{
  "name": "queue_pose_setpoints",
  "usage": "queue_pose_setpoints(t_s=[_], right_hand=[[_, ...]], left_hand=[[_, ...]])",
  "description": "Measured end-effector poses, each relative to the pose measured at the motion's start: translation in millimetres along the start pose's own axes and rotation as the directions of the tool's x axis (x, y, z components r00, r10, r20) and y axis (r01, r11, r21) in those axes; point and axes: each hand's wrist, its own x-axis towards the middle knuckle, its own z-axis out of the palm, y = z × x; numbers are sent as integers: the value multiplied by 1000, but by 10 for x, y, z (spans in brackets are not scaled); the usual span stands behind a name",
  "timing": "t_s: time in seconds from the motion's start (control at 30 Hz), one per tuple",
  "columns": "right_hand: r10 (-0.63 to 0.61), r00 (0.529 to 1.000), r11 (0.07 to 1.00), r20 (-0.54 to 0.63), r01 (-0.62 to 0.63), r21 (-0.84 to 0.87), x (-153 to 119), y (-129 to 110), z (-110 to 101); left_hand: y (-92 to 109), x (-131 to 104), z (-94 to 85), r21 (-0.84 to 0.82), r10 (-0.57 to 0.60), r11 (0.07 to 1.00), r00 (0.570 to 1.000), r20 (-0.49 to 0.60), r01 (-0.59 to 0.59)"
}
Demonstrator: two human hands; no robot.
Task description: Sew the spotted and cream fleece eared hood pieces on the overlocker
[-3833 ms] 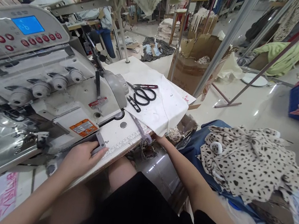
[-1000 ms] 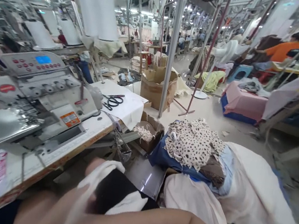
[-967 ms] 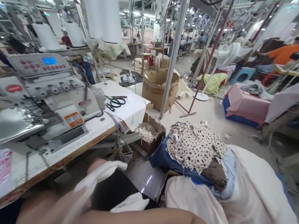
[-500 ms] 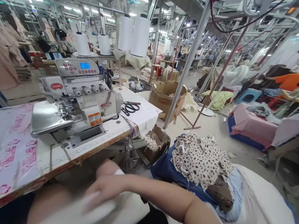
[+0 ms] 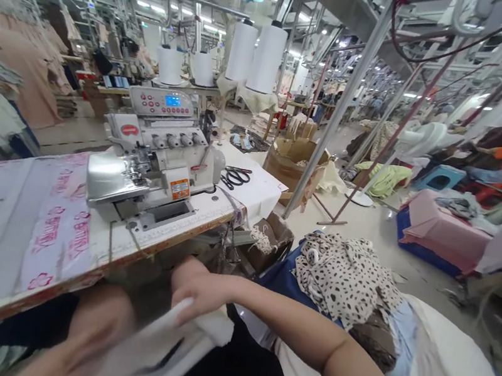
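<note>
A white piece of fabric lies across my lap, with a dark streak or gap showing on it. My right hand is closed on its upper edge, thumb on top and the fingers partly hidden. At the fabric's left side is my left hand, smeared by motion, so its fingers cannot be made out. In front of me an overlock sewing machine stands on the worktable, apart from both hands. Black scissors lie on the white surface to the right of the machine.
White thread cones stand behind the machine. To my right is a heap of spotted fabric. A carton of scraps sits by the table's end, a larger carton beyond it. A metal pole rises nearby.
My view has turned left, so the machine appears farther right. The white fabric has shifted in my lap and shows a dark streak. My left hand has come into view at its left side.
</note>
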Motion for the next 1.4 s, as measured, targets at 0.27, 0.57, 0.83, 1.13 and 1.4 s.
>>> queue_pose_setpoints(t_s=[0.27, 0.57, 0.83, 1.13, 1.4], right_hand=[[7, 999, 972, 34, 1, -233, 295, -322, -369], [62, 989, 990, -136, -78, -114, 313, -178, -898], [0, 978, 954, -210, 64, 293, 528, -411, -996], [-95, 978, 938, -184, 150, 314, 735, -488, -881], [115, 875, 816, -469, 186, 548, 842, -115, -952]], left_hand=[[480, 327, 303, -327, 64, 945, 991, 116, -23], [56, 207, 25, -723, 78, 688, 997, -14, -65], [165, 221, -63, -893, 215, 436, 976, -22, -116], [638, 411, -387, -815, 61, 452, 924, -378, -363], [556, 521, -704, -537, 117, 677, 794, -596, -503]])
